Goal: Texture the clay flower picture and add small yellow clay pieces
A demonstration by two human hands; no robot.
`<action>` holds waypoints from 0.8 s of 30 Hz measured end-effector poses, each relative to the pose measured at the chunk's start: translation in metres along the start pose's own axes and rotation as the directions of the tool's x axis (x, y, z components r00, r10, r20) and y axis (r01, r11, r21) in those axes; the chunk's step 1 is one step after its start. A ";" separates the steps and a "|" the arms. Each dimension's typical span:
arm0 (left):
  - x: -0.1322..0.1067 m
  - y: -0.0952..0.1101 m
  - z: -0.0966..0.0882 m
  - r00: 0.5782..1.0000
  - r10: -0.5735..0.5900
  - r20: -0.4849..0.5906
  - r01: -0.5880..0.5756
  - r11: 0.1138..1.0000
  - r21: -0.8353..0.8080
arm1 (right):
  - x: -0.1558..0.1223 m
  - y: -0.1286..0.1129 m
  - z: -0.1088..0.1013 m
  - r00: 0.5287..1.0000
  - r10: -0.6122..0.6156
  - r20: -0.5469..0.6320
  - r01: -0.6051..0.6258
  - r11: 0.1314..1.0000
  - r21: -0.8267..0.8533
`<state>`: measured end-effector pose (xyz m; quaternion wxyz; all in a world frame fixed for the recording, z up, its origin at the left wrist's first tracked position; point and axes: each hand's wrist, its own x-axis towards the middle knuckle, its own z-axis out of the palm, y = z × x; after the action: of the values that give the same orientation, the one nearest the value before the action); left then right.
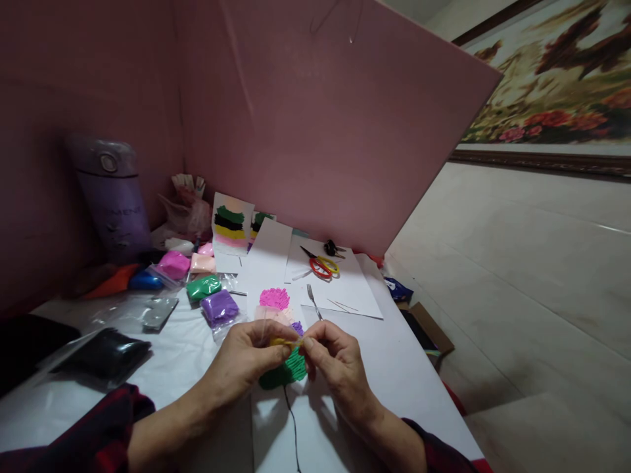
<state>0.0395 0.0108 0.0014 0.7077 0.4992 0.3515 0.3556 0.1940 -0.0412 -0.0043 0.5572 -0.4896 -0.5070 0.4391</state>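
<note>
My left hand (241, 358) is closed around a small lump of yellow modelling clay (280, 341), with what looks like clear plastic around it. The fingertips of my right hand (340, 361) pinch at the clay's right end, touching my left fingertips. Both hands are above a white sheet of paper (269, 427). Textured clay patches lie on that sheet: pink (275, 299), purple (297, 327) and green (286, 371), plus a peach one partly hidden. A thin black line (294, 427) runs down from the green patch.
Bagged clay in purple (219, 306), green (203, 287) and black (101, 355) lies to the left, before a purple bottle (116, 203). A fork (314, 303), red-and-yellow scissors (321, 266) and thin sticks (344, 305) lie beyond my hands. A pink board (315, 131) stands behind.
</note>
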 end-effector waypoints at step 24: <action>0.000 0.000 0.007 0.996 -0.046 0.072 0.040 0.996 0.080 | 0.003 -0.002 0.001 0.999 0.024 0.037 -0.025 0.999 0.020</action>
<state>0.0455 0.0075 0.0032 0.7075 0.5318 0.3493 0.3074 0.1934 -0.0380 -0.0021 0.5473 -0.4820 -0.5064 0.4601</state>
